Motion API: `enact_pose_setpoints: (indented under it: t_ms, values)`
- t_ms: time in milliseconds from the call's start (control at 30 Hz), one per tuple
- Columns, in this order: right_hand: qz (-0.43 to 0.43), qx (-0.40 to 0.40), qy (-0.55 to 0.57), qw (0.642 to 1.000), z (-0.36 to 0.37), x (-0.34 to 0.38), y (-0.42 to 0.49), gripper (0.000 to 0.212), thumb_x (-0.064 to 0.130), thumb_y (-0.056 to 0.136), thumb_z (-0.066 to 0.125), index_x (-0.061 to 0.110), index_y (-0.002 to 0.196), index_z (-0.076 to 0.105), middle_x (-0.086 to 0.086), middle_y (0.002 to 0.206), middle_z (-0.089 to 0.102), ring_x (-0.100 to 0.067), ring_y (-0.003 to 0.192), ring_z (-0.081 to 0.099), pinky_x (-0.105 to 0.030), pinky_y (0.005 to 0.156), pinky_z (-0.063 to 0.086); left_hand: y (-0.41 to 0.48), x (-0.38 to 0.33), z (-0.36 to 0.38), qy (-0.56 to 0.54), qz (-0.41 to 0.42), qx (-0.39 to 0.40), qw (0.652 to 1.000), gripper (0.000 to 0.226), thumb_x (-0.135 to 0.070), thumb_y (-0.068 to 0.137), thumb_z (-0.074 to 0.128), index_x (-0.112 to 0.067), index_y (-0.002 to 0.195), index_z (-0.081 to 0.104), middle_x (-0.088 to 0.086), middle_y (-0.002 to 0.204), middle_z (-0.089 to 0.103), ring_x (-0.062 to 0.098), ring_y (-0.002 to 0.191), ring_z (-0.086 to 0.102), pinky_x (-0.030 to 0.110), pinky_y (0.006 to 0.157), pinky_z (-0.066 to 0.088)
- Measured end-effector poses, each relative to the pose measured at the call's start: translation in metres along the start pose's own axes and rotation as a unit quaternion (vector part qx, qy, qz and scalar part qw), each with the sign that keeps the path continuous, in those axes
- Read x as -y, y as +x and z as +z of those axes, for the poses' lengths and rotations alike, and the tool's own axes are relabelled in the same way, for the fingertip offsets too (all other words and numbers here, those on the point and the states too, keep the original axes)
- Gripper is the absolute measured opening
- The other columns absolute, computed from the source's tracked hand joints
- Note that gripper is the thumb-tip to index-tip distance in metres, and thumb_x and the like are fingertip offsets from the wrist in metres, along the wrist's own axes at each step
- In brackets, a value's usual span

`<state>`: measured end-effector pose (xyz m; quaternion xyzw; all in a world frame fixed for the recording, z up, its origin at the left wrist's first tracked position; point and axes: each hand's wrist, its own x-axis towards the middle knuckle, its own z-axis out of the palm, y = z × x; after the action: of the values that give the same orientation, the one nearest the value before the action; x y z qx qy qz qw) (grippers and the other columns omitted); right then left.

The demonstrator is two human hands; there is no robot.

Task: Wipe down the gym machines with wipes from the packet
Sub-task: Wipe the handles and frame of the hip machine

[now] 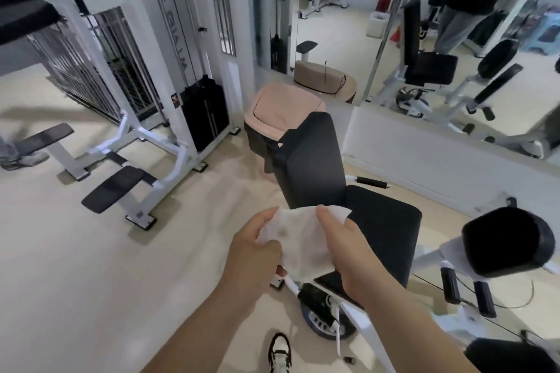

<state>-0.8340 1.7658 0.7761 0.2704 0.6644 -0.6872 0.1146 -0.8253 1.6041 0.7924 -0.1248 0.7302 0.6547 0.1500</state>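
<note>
Left hand [253, 254] and right hand [348, 247] pinching wipe [298, 241], seemingly above seat [385, 221]

One wipe [298, 239], two hands [251, 254] [348, 254] — two machines [318, 166] [145, 94], one bin [285, 109].

white machine [151, 138] and bin [285, 109] on beige floor [75, 266]

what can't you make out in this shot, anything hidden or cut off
Wipes packet: not in the head view.
Wipe: its side edges are covered by the left hand and right hand, head view.
Pink bin: lower right part hidden behind the black backrest, head view.
Shoe at left: its wearer is cut off by the frame edge.
</note>
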Motion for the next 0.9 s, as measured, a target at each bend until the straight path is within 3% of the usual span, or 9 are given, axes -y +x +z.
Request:
enact_pose_setpoints:
  t_ms: [133,200,233,300,400,500,600,667,900]
  values:
    - [-0.006,0.050,-0.034,0.998,0.060,0.034,0.071,0.030,0.049,0.102,0.052,0.023,0.101,0.067,0.003,0.095,0.072,-0.013,0.088,0.068,-0.029,0.068,0.050,0.070,-0.019,-0.037,0.008,-0.001,-0.011,1.000,0.046,0.002,0.093,0.051,-0.033,0.097,0.081,0.002,0.087,0.077,0.021,0.065,0.068,0.044,0.075,0.061]
    - [0.007,0.059,-0.037,0.998,0.095,0.053,0.099,0.053,0.063,0.090,0.056,0.020,0.121,0.064,0.001,0.112,0.069,-0.017,0.101,0.066,-0.034,0.081,0.053,0.104,-0.027,-0.058,0.003,-0.005,-0.033,0.999,0.038,-0.002,0.094,0.057,-0.030,0.099,0.081,-0.001,0.087,0.078,0.022,0.071,0.073,0.044,0.083,0.063]
    - [0.016,0.064,-0.033,0.997,0.111,0.060,0.114,0.072,0.070,0.082,0.057,0.019,0.133,0.058,0.001,0.123,0.066,-0.020,0.110,0.064,-0.039,0.091,0.054,0.120,-0.031,-0.067,0.010,-0.003,-0.042,0.999,0.033,-0.005,0.093,0.060,-0.030,0.102,0.080,-0.005,0.091,0.078,0.018,0.077,0.075,0.040,0.086,0.062]
    - [0.029,0.070,-0.019,0.997,0.138,0.076,0.138,0.081,0.074,0.076,0.061,0.021,0.137,0.053,0.002,0.129,0.064,-0.023,0.116,0.064,-0.044,0.096,0.053,0.151,-0.040,-0.084,0.036,0.026,-0.039,0.998,0.026,-0.013,0.092,0.066,-0.033,0.106,0.077,-0.016,0.101,0.076,0.003,0.090,0.072,0.021,0.084,0.058]
    - [0.036,0.074,-0.009,0.997,0.171,0.099,0.177,0.059,0.065,0.088,0.063,0.022,0.127,0.062,-0.002,0.115,0.074,-0.022,0.101,0.073,-0.038,0.084,0.061,0.207,-0.047,-0.105,0.111,0.083,-0.020,0.990,0.034,-0.031,0.088,0.075,-0.038,0.120,0.068,-0.027,0.115,0.068,-0.015,0.106,0.059,0.008,0.079,0.051]
    - [0.050,0.084,0.013,0.995,0.197,0.123,0.217,0.051,0.063,0.098,0.052,0.019,0.119,0.068,-0.007,0.104,0.079,-0.024,0.096,0.077,-0.043,0.093,0.060,0.271,-0.053,-0.122,0.165,0.117,0.002,0.979,0.043,-0.042,0.084,0.078,-0.046,0.122,0.059,-0.031,0.118,0.062,-0.020,0.109,0.052,0.011,0.085,0.049]
    - [0.034,0.073,0.052,0.995,0.222,0.145,0.252,0.068,0.068,0.099,0.044,0.009,0.114,0.074,-0.016,0.102,0.078,-0.027,0.102,0.075,-0.047,0.095,0.060,0.335,-0.066,-0.139,0.159,0.142,0.027,0.977,0.020,-0.035,0.091,0.072,-0.044,0.106,0.063,-0.030,0.105,0.067,-0.011,0.101,0.060,0.015,0.078,0.054]
    - [0.030,0.041,0.056,0.997,0.236,0.154,0.273,0.068,0.064,0.103,0.036,0.009,0.113,0.076,-0.014,0.105,0.078,-0.027,0.103,0.074,-0.048,0.095,0.060,0.376,-0.077,-0.151,0.143,0.138,0.069,0.978,0.023,-0.019,0.093,0.068,-0.041,0.099,0.065,-0.025,0.099,0.070,-0.002,0.094,0.067,0.024,0.075,0.059]
    - [0.037,-0.157,0.033,0.986,0.234,0.179,0.320,0.026,0.038,0.103,0.054,0.025,0.101,0.077,-0.003,0.102,0.075,-0.023,0.094,0.073,-0.039,0.081,0.064,0.470,-0.120,-0.137,0.148,0.100,0.165,0.970,0.019,-0.008,0.090,0.067,-0.025,0.093,0.058,-0.001,0.088,0.068,0.015,0.073,0.065,0.022,0.058,0.051]
